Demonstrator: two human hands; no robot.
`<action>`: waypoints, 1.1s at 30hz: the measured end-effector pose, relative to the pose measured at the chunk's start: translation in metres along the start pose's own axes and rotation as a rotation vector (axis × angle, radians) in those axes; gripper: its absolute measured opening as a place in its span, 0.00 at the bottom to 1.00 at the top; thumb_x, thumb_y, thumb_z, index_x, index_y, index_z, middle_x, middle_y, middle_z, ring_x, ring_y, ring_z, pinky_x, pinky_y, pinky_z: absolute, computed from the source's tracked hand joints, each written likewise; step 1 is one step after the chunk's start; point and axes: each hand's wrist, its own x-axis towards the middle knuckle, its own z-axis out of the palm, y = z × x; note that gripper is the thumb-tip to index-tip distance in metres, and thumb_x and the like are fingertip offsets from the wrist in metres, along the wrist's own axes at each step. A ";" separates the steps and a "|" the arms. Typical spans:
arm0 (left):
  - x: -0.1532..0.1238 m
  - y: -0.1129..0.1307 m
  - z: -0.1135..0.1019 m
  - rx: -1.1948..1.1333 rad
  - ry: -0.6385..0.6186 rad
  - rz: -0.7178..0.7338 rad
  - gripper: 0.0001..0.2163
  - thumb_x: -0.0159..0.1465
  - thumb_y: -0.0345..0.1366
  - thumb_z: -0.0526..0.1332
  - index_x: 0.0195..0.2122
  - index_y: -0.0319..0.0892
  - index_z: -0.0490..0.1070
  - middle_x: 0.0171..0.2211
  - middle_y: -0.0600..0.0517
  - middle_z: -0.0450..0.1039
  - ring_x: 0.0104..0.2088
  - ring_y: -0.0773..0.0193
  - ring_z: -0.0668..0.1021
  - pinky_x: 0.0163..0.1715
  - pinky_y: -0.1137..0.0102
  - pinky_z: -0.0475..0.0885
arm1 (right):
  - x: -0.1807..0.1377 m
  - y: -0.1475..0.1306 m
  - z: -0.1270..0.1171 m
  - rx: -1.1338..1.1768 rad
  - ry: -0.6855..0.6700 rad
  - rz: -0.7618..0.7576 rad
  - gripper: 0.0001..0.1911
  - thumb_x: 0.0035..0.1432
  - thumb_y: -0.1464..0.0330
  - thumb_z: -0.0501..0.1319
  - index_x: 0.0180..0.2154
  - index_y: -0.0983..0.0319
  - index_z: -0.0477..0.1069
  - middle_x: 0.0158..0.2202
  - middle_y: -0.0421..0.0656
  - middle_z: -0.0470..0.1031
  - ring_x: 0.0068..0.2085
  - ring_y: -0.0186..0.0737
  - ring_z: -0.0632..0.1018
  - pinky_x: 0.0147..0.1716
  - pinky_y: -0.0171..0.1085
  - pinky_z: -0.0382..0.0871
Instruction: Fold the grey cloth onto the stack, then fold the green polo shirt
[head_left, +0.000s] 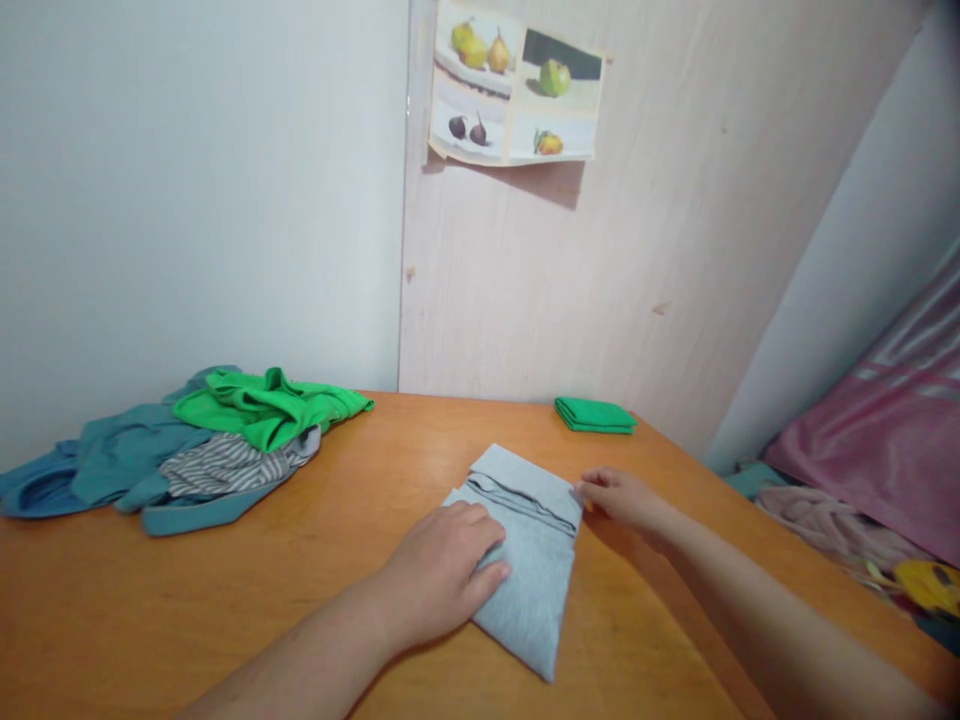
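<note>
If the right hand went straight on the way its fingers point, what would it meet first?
Most likely the folded grey cloth: the right hand points at its upper right edge, fingertips right beside it. Whether they already touch it is hard to tell from this view.

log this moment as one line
left hand: on folded grey cloth | right hand: at its right edge | folded green cloth: farther back

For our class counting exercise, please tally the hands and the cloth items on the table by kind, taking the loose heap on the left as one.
Left hand and right hand: 2
Grey folded cloth: 1
Green folded cloth: 1
Loose heap: 1
Total: 5
</note>
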 end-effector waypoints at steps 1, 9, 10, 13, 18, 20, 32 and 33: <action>-0.001 0.001 0.000 -0.005 -0.015 0.013 0.09 0.65 0.44 0.60 0.43 0.47 0.73 0.40 0.49 0.74 0.43 0.54 0.75 0.42 0.64 0.69 | 0.005 0.001 0.001 -0.021 -0.019 0.002 0.16 0.45 0.56 0.67 0.30 0.62 0.72 0.28 0.42 0.74 0.31 0.38 0.74 0.29 0.35 0.64; -0.006 0.002 0.004 -0.006 -0.076 0.056 0.22 0.63 0.53 0.62 0.55 0.50 0.70 0.52 0.46 0.73 0.52 0.48 0.73 0.53 0.56 0.66 | 0.034 -0.003 -0.002 -0.153 -0.166 0.045 0.22 0.39 0.59 0.73 0.37 0.63 0.75 0.36 0.47 0.78 0.36 0.41 0.75 0.33 0.37 0.65; -0.006 0.002 0.004 -0.001 -0.079 0.050 0.22 0.63 0.53 0.62 0.55 0.50 0.70 0.53 0.46 0.72 0.53 0.47 0.73 0.53 0.55 0.66 | 0.036 -0.004 -0.002 -0.160 -0.200 0.047 0.20 0.39 0.60 0.73 0.34 0.62 0.75 0.33 0.45 0.77 0.34 0.40 0.74 0.31 0.36 0.64; -0.007 0.001 0.005 0.003 -0.081 0.041 0.24 0.62 0.54 0.63 0.56 0.50 0.70 0.55 0.46 0.71 0.54 0.46 0.72 0.54 0.53 0.65 | 0.040 -0.007 0.000 -0.163 -0.301 0.050 0.14 0.39 0.60 0.71 0.26 0.61 0.72 0.25 0.40 0.73 0.28 0.35 0.70 0.26 0.34 0.59; -0.007 0.002 0.003 0.003 -0.108 0.059 0.25 0.62 0.54 0.63 0.57 0.48 0.69 0.56 0.45 0.70 0.54 0.47 0.72 0.55 0.52 0.66 | 0.043 -0.012 0.004 -0.139 -0.375 0.042 0.15 0.37 0.62 0.68 0.24 0.60 0.64 0.20 0.35 0.65 0.23 0.31 0.63 0.22 0.32 0.52; -0.006 0.002 0.002 0.011 -0.115 0.059 0.26 0.62 0.54 0.62 0.58 0.48 0.69 0.56 0.44 0.70 0.55 0.47 0.71 0.55 0.52 0.65 | 0.040 -0.014 0.004 -0.125 -0.376 0.027 0.14 0.38 0.61 0.66 0.25 0.59 0.63 0.21 0.35 0.65 0.23 0.31 0.64 0.22 0.32 0.53; -0.007 0.001 0.004 0.026 -0.119 0.077 0.26 0.63 0.55 0.61 0.57 0.46 0.69 0.56 0.43 0.70 0.55 0.46 0.72 0.56 0.51 0.65 | -0.001 -0.039 0.003 -0.314 -0.030 -0.413 0.08 0.51 0.63 0.59 0.30 0.57 0.61 0.26 0.36 0.67 0.29 0.37 0.69 0.27 0.35 0.60; -0.007 0.000 0.004 0.021 -0.119 0.077 0.26 0.63 0.55 0.61 0.57 0.46 0.69 0.56 0.43 0.70 0.55 0.46 0.72 0.56 0.51 0.65 | -0.011 -0.044 0.004 -0.368 0.003 -0.453 0.07 0.53 0.63 0.59 0.32 0.57 0.62 0.26 0.37 0.68 0.29 0.38 0.70 0.27 0.35 0.60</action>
